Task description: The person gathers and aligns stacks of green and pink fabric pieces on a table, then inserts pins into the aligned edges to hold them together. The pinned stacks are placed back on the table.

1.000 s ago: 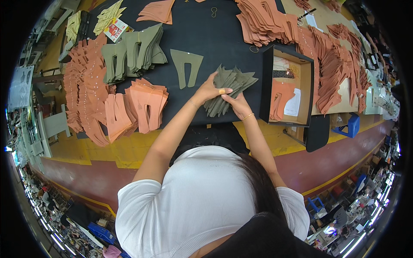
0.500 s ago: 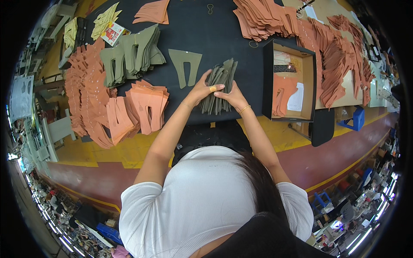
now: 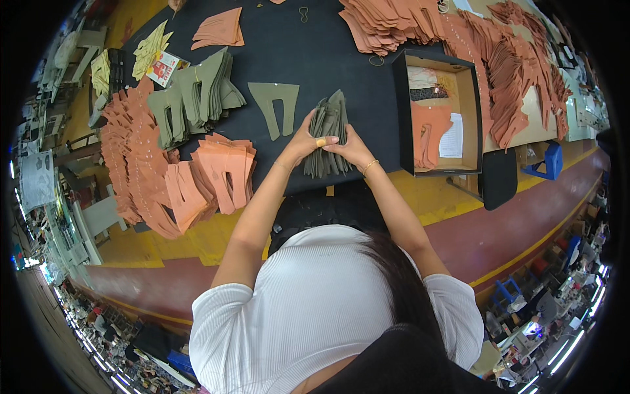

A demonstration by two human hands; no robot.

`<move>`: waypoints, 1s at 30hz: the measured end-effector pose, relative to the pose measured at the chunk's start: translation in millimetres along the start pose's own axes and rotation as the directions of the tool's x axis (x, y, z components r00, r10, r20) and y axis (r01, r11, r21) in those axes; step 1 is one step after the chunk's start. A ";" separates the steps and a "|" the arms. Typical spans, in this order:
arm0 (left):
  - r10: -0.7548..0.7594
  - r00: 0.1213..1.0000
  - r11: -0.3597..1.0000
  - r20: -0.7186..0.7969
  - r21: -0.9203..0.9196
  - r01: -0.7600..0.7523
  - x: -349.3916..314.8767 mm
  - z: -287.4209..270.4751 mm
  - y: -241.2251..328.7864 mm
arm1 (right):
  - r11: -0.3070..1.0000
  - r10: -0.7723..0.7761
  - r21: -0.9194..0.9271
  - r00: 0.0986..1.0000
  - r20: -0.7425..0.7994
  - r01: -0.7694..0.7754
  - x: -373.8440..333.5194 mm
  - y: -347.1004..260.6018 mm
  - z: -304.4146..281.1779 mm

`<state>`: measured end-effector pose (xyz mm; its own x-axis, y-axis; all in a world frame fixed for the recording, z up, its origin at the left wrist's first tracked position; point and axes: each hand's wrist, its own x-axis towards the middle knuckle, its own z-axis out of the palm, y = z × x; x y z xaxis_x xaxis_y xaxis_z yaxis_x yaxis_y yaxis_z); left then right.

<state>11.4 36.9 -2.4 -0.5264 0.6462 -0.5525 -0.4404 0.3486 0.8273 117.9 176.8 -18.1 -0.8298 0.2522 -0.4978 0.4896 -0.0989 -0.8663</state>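
Between my two hands a stack of olive-green cut-out pieces (image 3: 333, 108) stands on edge over the black tabletop, its pieces slightly fanned. My left hand (image 3: 304, 142) grips the stack's left side, a yellowish band round one finger. On the other side my right hand (image 3: 356, 148) is wrapped round the stack, with the thumbs meeting across the near face. A single olive-green piece (image 3: 270, 96), flat and with a long slot, lies just left of the stack. The fingers behind the stack are partly hidden.
Farther left are a green stack (image 3: 205, 88), orange stacks (image 3: 224, 169) and a long heap of orange pieces (image 3: 131, 151). Yellow pieces (image 3: 151, 47) lie beyond. To the right stands a black open box (image 3: 402, 125); more orange pieces (image 3: 394, 23) lie behind it.
The view has shifted slightly. The green pieces between my hands sit closer together and less splayed at the top. Both hands keep hold of them.
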 end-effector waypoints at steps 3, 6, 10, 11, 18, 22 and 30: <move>0.037 0.999 0.973 -0.028 -0.225 -0.042 -7.9 5.5 -5.1 | 0.998 0.042 -0.037 0.999 0.006 -0.042 -0.2 4.0 -1.5; 0.013 0.998 0.936 -0.059 -0.351 -0.033 -9.7 6.7 -6.0 | 0.996 -0.089 -0.036 0.993 -0.078 0.086 4.7 12.0 -1.8; -0.004 0.998 0.953 -0.067 -0.302 -0.017 -0.2 5.3 -3.9 | 1.000 0.009 0.015 0.998 -0.064 -0.008 16.6 21.1 1.5; -0.001 0.998 0.940 -0.066 -0.339 -0.021 0.9 6.7 -4.5 | 0.996 -0.002 0.088 0.999 -0.043 0.006 17.3 22.4 -0.4; 0.039 0.986 0.934 -0.163 -0.344 -0.094 -1.2 15.1 -16.2 | 0.975 -0.048 -0.211 0.995 0.091 0.066 11.6 7.2 -13.0; 0.008 0.986 0.873 -0.166 -0.480 -0.088 -6.5 -5.2 -27.3 | 0.866 0.083 0.456 0.958 0.274 -0.205 2.7 -8.3 -15.3; -0.093 0.971 0.817 -0.221 -0.574 -0.052 -7.9 -22.0 -42.1 | 0.872 0.106 0.455 0.977 0.186 -0.181 3.8 -10.4 -5.1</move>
<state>18.1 2.2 -35.0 -0.6310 0.4444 -0.6359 -0.7497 -0.1384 0.6471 111.0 183.7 -10.7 -0.8085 0.0572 -0.5857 0.4555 -0.5694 -0.6843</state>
